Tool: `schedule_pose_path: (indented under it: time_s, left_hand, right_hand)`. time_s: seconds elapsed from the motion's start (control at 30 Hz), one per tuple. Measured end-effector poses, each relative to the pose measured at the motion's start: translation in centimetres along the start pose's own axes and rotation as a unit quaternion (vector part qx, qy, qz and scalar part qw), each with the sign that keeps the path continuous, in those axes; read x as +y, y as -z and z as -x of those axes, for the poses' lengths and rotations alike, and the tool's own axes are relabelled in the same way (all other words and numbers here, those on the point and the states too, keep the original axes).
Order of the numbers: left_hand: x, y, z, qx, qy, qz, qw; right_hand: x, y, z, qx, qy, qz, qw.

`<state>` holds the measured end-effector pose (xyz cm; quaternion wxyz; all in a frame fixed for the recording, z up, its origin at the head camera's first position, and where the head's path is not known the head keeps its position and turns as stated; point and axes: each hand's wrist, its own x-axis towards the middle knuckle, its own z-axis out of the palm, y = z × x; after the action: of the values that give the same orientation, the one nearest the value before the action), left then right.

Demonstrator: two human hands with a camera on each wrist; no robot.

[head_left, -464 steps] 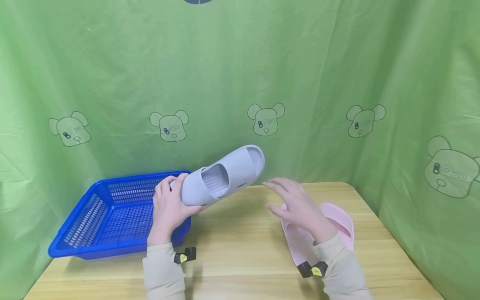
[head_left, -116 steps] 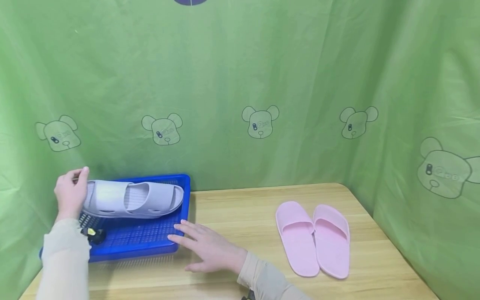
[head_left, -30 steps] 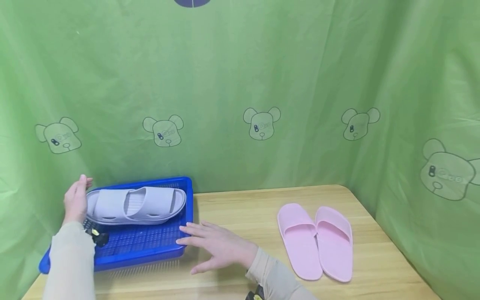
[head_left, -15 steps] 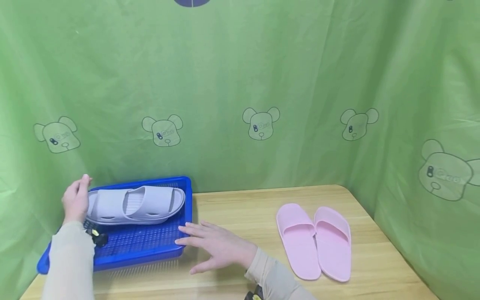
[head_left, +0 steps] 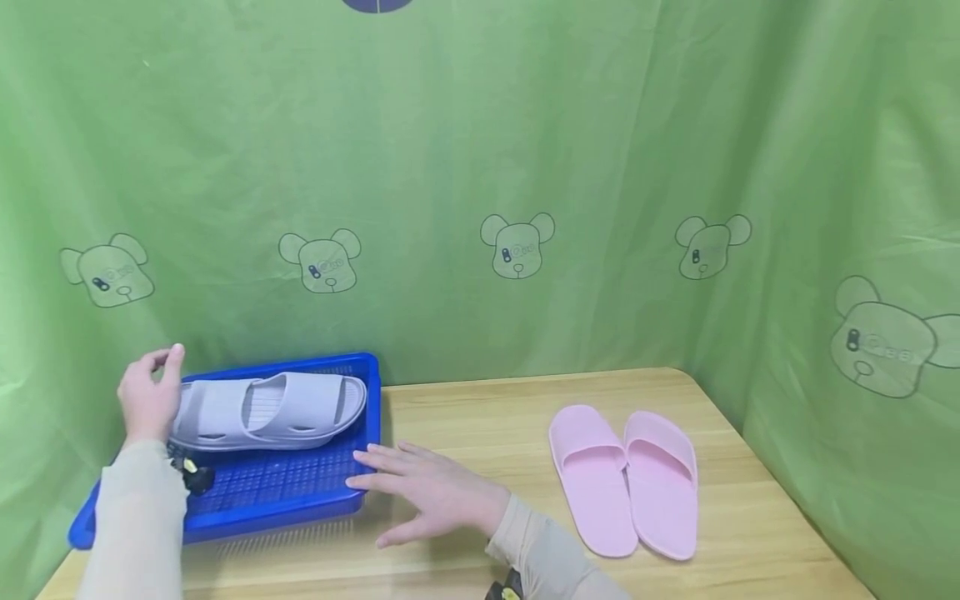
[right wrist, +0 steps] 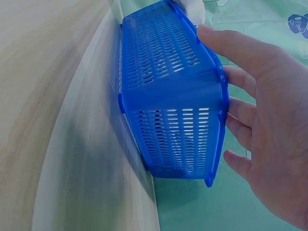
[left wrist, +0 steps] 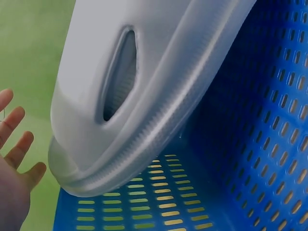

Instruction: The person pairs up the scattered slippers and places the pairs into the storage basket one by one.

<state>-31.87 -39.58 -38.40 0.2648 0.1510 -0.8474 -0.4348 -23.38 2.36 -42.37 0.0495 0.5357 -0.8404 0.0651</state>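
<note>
Two pale grey slippers (head_left: 292,408), slotted into each other, lie lengthwise along the back half of a blue perforated basket (head_left: 262,523). Just beside their left end is my left hand (head_left: 150,400). In the left wrist view, the fingers (left wrist: 19,149) are spread and apart from the grey slippers (left wrist: 86,110). My right hand (head_left: 435,492) is at the basket's front right corner, fingers extended and fingertips right at the rim. From the right wrist, the basket (right wrist: 173,96) shows its outer walls, with the right hand (right wrist: 269,110) alongside the rim.
Side by side on the wooden table (head_left: 465,417), a pair of pink slippers (head_left: 600,508) lies to the right. A green curtain (head_left: 420,150) with bear-head prints hangs behind the table and along both sides.
Earlier, the left hand held the grey slippers above the table; now they lie in the basket and that hand is off them. The right hand went from over the pink slippers to the basket's rim.
</note>
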Motion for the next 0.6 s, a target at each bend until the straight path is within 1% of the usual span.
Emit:
schedule_pose_path:
  time_s: [0.2,0.47,0.6]
  left_hand:
    - [0.6,0.2,-0.1,-0.007,-0.030,-0.050,0.9983]
    - [1.6,0.4,0.1,-0.037,-0.033,-0.094,0.9943]
    - [2.1,0.7,-0.1,-0.056,-0.047,-0.121,0.9900]
  right_hand:
    - [0.1,0.0,-0.1,0.002,0.002,0.003,1.000]
    - [0.1,-0.1,-0.1,0.003,0.004,0.006,1.000]
    - [0.2,-0.2,-0.1,0.005,0.007,0.013,1.000]
